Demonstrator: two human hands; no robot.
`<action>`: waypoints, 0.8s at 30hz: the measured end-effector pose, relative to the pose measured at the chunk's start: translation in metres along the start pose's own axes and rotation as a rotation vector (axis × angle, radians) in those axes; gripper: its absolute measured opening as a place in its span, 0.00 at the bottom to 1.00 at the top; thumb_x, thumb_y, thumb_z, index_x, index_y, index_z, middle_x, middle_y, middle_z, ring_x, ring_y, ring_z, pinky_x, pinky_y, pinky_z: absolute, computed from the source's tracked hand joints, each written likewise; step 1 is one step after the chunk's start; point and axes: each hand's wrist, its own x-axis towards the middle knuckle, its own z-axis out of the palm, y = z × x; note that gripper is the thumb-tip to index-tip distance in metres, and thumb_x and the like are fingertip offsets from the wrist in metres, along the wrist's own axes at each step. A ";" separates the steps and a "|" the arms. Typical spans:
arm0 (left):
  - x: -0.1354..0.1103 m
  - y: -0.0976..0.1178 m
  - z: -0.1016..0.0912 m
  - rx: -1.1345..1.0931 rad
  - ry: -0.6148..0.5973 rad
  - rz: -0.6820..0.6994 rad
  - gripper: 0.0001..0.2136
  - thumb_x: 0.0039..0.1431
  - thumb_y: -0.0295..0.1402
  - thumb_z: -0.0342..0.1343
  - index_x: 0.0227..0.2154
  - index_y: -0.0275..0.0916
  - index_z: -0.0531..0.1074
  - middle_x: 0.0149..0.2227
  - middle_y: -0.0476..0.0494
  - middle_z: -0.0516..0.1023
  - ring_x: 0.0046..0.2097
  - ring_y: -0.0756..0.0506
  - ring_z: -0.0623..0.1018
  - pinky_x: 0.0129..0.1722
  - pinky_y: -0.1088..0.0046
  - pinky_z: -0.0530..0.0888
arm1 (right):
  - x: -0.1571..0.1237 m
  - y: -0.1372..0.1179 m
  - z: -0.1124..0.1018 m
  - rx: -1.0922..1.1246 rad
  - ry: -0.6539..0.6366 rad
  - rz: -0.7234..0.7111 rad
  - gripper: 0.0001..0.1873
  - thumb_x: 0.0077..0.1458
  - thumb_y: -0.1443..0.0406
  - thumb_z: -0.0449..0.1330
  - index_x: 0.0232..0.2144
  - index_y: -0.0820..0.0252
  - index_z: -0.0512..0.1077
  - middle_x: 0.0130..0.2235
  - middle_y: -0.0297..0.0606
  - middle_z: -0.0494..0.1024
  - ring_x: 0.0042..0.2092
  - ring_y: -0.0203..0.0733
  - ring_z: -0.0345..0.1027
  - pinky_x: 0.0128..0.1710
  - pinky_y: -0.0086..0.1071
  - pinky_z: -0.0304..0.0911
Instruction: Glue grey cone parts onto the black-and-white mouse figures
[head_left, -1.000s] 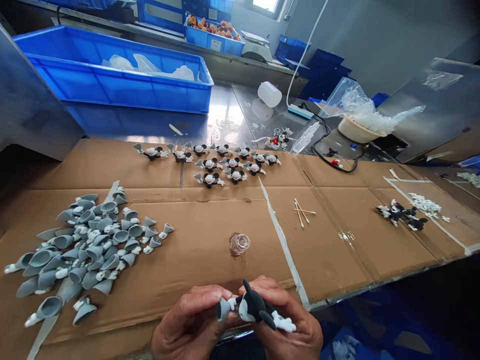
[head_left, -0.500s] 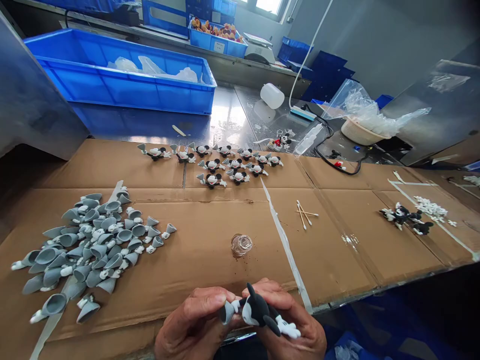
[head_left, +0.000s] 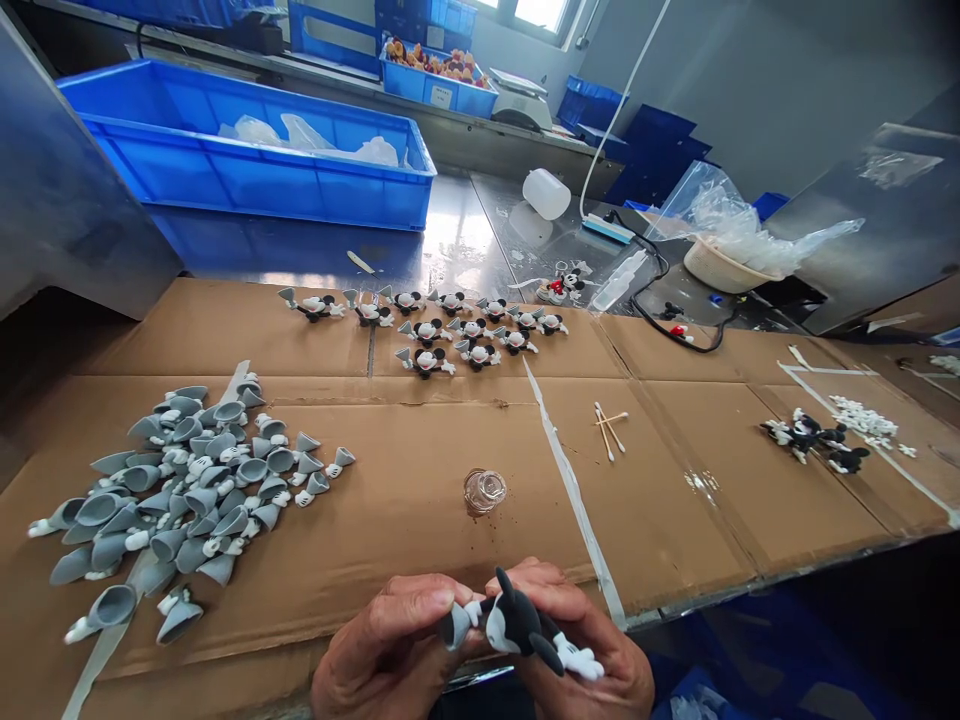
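Near the front edge of the cardboard, my left hand (head_left: 394,640) pinches a grey cone (head_left: 454,628) with a small white-gloved hand on it. My right hand (head_left: 592,625) is wrapped round a black-and-white mouse figurine (head_left: 516,622), whose round ears and white glove stick out. The cone's white glove meets the figurine's dark arm; whether they are fixed together cannot be told. Just beyond my hands stands a small clear cup (head_left: 484,491). To the left lies a heap of grey cones with white gloves (head_left: 199,480).
Rows of mouse figurines (head_left: 469,330) holding cones lie at the back of the cardboard (head_left: 390,460). Cotton swabs (head_left: 611,432) lie right of the cup. Further right are more figurines (head_left: 814,440) and small white pieces (head_left: 862,418). A blue crate (head_left: 262,180) stands behind.
My hands keep the same hold on the cone and figurine. The view has shifted very slightly. One crossing cotton swab lies at a different angle.
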 end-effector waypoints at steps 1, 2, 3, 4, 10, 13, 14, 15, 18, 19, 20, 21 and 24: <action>0.000 0.001 0.000 0.001 0.006 -0.003 0.18 0.50 0.19 0.70 0.41 0.46 0.82 0.35 0.46 0.86 0.35 0.44 0.85 0.35 0.73 0.84 | -0.001 0.000 -0.001 0.001 -0.007 0.002 0.11 0.55 0.72 0.70 0.40 0.54 0.83 0.33 0.40 0.85 0.33 0.45 0.79 0.35 0.35 0.77; 0.000 0.001 0.001 0.002 0.016 -0.005 0.18 0.50 0.20 0.70 0.41 0.46 0.83 0.35 0.46 0.86 0.34 0.44 0.85 0.35 0.74 0.83 | -0.001 0.001 -0.001 0.003 -0.014 0.001 0.12 0.55 0.72 0.70 0.41 0.54 0.83 0.33 0.40 0.85 0.34 0.45 0.79 0.35 0.36 0.77; 0.000 0.002 0.001 0.004 0.032 -0.007 0.17 0.49 0.20 0.71 0.40 0.46 0.83 0.34 0.46 0.86 0.34 0.44 0.85 0.35 0.75 0.83 | -0.001 0.001 -0.002 0.005 -0.019 -0.003 0.13 0.54 0.73 0.70 0.41 0.54 0.82 0.34 0.40 0.85 0.34 0.46 0.79 0.35 0.36 0.77; 0.000 0.002 0.001 0.003 0.039 -0.008 0.16 0.49 0.21 0.71 0.39 0.47 0.83 0.34 0.46 0.86 0.34 0.44 0.85 0.35 0.75 0.83 | -0.001 0.001 -0.003 0.003 -0.024 -0.005 0.14 0.54 0.74 0.70 0.41 0.54 0.82 0.34 0.41 0.85 0.34 0.47 0.79 0.34 0.37 0.77; 0.001 0.002 0.004 0.003 0.037 -0.005 0.17 0.49 0.20 0.71 0.40 0.46 0.83 0.34 0.46 0.86 0.34 0.44 0.85 0.35 0.74 0.83 | -0.004 0.008 -0.002 -0.008 -0.007 -0.029 0.13 0.54 0.73 0.69 0.41 0.54 0.82 0.34 0.41 0.85 0.33 0.46 0.80 0.34 0.36 0.76; 0.001 0.002 0.003 0.006 0.048 0.004 0.17 0.49 0.21 0.72 0.40 0.46 0.82 0.34 0.47 0.86 0.35 0.45 0.85 0.36 0.75 0.83 | -0.004 0.008 -0.001 -0.005 0.010 -0.035 0.10 0.57 0.70 0.69 0.41 0.54 0.82 0.34 0.41 0.85 0.33 0.46 0.80 0.35 0.35 0.76; 0.000 0.001 0.002 0.014 0.028 0.014 0.18 0.49 0.20 0.71 0.41 0.46 0.82 0.34 0.47 0.86 0.35 0.45 0.85 0.37 0.74 0.83 | -0.002 0.006 -0.001 -0.004 -0.003 -0.026 0.09 0.57 0.70 0.69 0.41 0.54 0.82 0.34 0.41 0.85 0.33 0.46 0.80 0.35 0.35 0.76; 0.000 0.001 0.001 0.019 0.000 0.024 0.19 0.49 0.19 0.71 0.41 0.46 0.82 0.34 0.47 0.86 0.35 0.44 0.85 0.37 0.74 0.83 | -0.001 0.004 -0.001 -0.003 -0.020 -0.019 0.08 0.57 0.70 0.69 0.40 0.54 0.82 0.33 0.41 0.85 0.33 0.45 0.80 0.35 0.35 0.77; 0.000 0.000 -0.001 0.018 -0.017 0.025 0.20 0.49 0.17 0.70 0.43 0.46 0.82 0.36 0.47 0.86 0.35 0.44 0.85 0.37 0.74 0.83 | 0.003 -0.001 0.001 -0.006 0.000 -0.044 0.07 0.57 0.69 0.70 0.38 0.55 0.83 0.32 0.41 0.85 0.31 0.44 0.80 0.33 0.33 0.77; 0.000 0.000 -0.002 0.017 -0.014 0.025 0.20 0.49 0.17 0.70 0.43 0.46 0.82 0.36 0.47 0.86 0.35 0.44 0.85 0.37 0.74 0.83 | 0.004 -0.002 0.002 -0.009 0.006 -0.050 0.07 0.56 0.69 0.70 0.38 0.55 0.83 0.31 0.41 0.85 0.31 0.44 0.80 0.33 0.33 0.77; 0.000 0.000 -0.002 0.018 -0.015 0.028 0.20 0.49 0.18 0.70 0.43 0.46 0.82 0.35 0.47 0.86 0.35 0.45 0.85 0.37 0.74 0.83 | 0.005 -0.003 0.002 -0.010 0.012 -0.054 0.07 0.56 0.70 0.70 0.38 0.55 0.83 0.31 0.41 0.85 0.31 0.44 0.80 0.32 0.33 0.77; 0.000 0.000 -0.001 0.021 -0.018 0.031 0.20 0.49 0.18 0.70 0.43 0.46 0.82 0.35 0.47 0.86 0.35 0.45 0.85 0.37 0.74 0.83 | 0.006 -0.003 0.003 -0.009 0.014 -0.055 0.08 0.55 0.70 0.70 0.38 0.55 0.83 0.31 0.41 0.85 0.31 0.44 0.80 0.32 0.33 0.77; 0.001 0.000 -0.001 0.030 -0.031 0.037 0.21 0.49 0.18 0.70 0.43 0.46 0.81 0.36 0.48 0.86 0.35 0.45 0.85 0.38 0.75 0.83 | 0.006 -0.003 0.003 -0.001 0.017 -0.060 0.08 0.55 0.69 0.70 0.38 0.55 0.83 0.31 0.41 0.85 0.30 0.45 0.80 0.31 0.34 0.77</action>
